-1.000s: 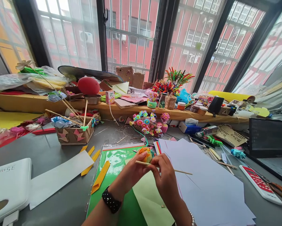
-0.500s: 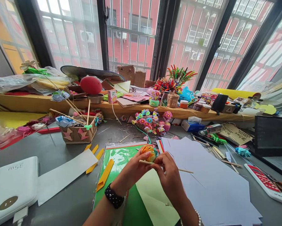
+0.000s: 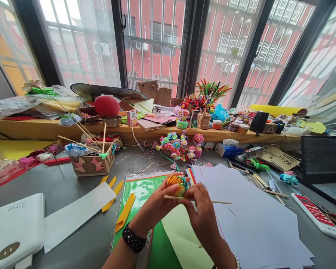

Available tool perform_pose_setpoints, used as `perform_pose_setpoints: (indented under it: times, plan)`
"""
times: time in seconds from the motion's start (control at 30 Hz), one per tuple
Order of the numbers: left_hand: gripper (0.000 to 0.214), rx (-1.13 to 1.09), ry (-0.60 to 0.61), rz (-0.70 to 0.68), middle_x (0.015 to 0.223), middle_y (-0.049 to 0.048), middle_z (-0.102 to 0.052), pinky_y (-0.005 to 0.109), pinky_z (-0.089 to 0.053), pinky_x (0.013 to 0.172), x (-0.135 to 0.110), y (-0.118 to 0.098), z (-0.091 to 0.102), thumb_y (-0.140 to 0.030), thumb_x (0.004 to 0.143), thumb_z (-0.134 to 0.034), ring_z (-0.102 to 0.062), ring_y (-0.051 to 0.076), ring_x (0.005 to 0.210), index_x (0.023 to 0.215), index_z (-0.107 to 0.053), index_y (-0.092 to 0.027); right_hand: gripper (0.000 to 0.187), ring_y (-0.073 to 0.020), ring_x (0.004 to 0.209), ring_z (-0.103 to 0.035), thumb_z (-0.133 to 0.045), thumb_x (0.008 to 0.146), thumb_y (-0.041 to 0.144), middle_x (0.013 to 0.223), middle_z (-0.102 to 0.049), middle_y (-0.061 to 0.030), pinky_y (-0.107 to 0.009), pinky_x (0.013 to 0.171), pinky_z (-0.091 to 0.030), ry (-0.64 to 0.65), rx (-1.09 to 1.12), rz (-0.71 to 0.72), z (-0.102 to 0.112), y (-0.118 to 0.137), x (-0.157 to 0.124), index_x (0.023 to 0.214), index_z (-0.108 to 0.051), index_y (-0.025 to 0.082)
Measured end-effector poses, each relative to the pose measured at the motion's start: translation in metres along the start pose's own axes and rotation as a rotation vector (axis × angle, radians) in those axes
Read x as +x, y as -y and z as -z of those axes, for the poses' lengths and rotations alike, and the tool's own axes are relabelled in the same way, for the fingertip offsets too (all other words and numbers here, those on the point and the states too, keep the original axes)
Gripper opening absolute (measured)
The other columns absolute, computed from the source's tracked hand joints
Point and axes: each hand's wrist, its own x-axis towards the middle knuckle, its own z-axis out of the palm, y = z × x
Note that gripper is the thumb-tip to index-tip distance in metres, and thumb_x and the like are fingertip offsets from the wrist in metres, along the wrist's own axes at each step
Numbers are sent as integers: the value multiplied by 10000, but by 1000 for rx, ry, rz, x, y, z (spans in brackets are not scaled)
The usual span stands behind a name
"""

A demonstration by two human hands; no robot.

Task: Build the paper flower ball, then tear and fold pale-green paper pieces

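Note:
An orange-yellow and teal paper flower (image 3: pixel 176 184) is held in my left hand (image 3: pixel 158 198), with the fingers curled around its left side. My right hand (image 3: pixel 200 203) pinches at the flower's lower right, its fingers close together. A thin wooden stick (image 3: pixel 222 202) passes through the grip of both hands, lying nearly level just below the flower. Whether it is fixed to the flower I cannot tell. Beneath the hands lie a pale green paper sheet (image 3: pixel 184 235) and a green packet of paper (image 3: pixel 144 183). Folded yellow paper strips (image 3: pixel 125 212) rest on the packet's left edge.
White paper sheets (image 3: pixel 257 213) spread to the right, near a red-and-white calculator (image 3: pixel 319 215) and a laptop (image 3: pixel 323 160). At left are a white power bank (image 3: pixel 16 228), a white strip (image 3: pixel 78 218) and a cardboard box (image 3: pixel 93 166) holding sticks. Crochet flowers (image 3: pixel 177 144) stand behind.
The view has shifted slightly. Both hands keep their hold on the flower and stick, and the flower appears turned a little, showing more teal.

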Motion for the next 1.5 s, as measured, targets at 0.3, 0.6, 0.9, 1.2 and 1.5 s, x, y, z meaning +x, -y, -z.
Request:
perform_pose_setpoints:
  times: [0.3, 0.6, 0.9, 1.2, 1.5]
  plan:
    - [321, -9, 18, -77, 903, 26, -564, 297, -364, 805, -4, -3, -5, -155, 800, -457, -529, 148, 852, 1109, -468, -241, 160, -184, 782, -492, -401, 837, 314, 780, -489, -46, -318, 655, -441, 20, 49, 27, 12, 7, 3, 776, -494, 200]
    - [339, 119, 69, -68, 981, 32, -576, 256, -396, 768, -9, -10, -7, -233, 769, -533, -538, 146, 858, 1104, -488, -251, 460, -202, 814, -511, -656, 632, 384, 904, -489, -58, -305, 608, -478, 17, -13, -30, 22, 7, 8, 1027, -479, 229]
    - [495, 404, 138, -106, 1137, 61, -516, 304, -394, 823, -14, -24, -11, -198, 713, -599, -481, 216, 1013, 1177, -436, -259, 415, -207, 846, -492, -609, 690, 296, 929, -464, -62, -288, 595, -472, 33, 49, -52, 22, 8, 6, 1083, -481, 258]
    - [494, 634, 49, -144, 1040, 55, -553, 297, -467, 740, -15, -29, -11, -82, 644, -641, -521, 211, 948, 1082, -491, -250, 414, -169, 766, -503, -590, 707, 273, 922, -476, -54, -252, 563, -461, 94, 54, -74, 23, 5, 8, 1100, -467, 234]
    - [627, 734, 90, -164, 1104, 41, -532, 308, -484, 764, -15, -28, -2, -84, 596, -685, -515, 211, 976, 1142, -444, -279, 483, -152, 732, -481, -625, 674, 356, 903, -455, -33, -216, 496, -408, 132, 46, -131, 27, 1, 9, 1126, -480, 267]
